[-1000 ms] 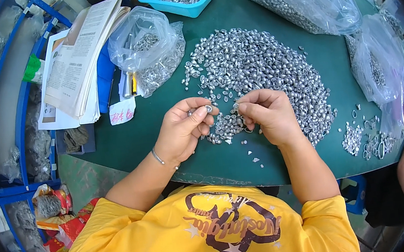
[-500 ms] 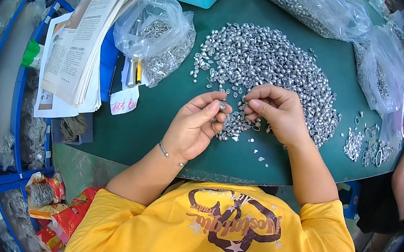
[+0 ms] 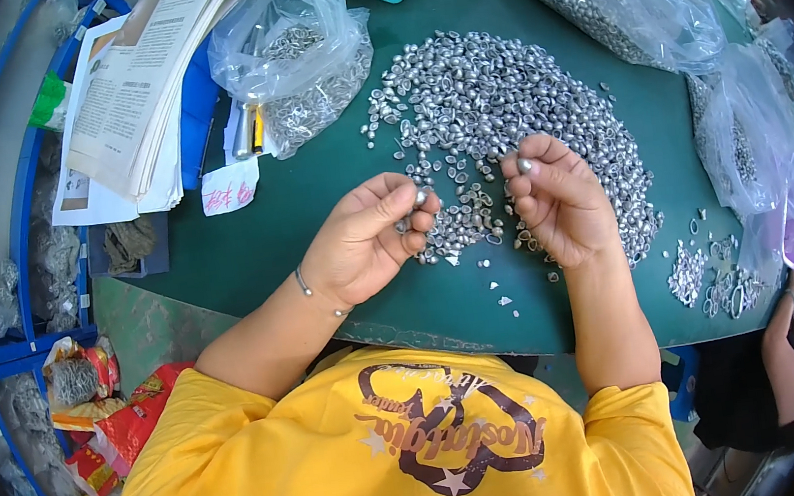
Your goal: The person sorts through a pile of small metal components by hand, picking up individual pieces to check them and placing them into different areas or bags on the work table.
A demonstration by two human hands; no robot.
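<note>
1. Green tabletop [image 3: 235, 303] spreads across my view, with blue shelving [image 3: 24, 354] at its left and a large heap [image 3: 506, 86] of loose silver pieces beyond the hands.
2. Left hand [image 3: 365, 230]: thumb and forefinger pinch one rounded silver piece [image 3: 422, 197] tightly. I judge it could squirt free if the thumb rolls, because the surface looks smooth.
3. Right hand [image 3: 567, 199]: a silver bead [image 3: 525, 165] sits at the thumb tip against the forefinger, raised over the heap's near side. If that pinch slackens, I expect it to drop among lookalikes and be hard to pick out.
4. Between the hands lies a small cluster [image 3: 459, 225]. A low sweep of either wrist could mix it into the heap, as the two lie close together.
5. Curled fingers hide both palms, so I cannot tell whether more pieces sit inside; opening a hand carelessly might spill them.
</note>
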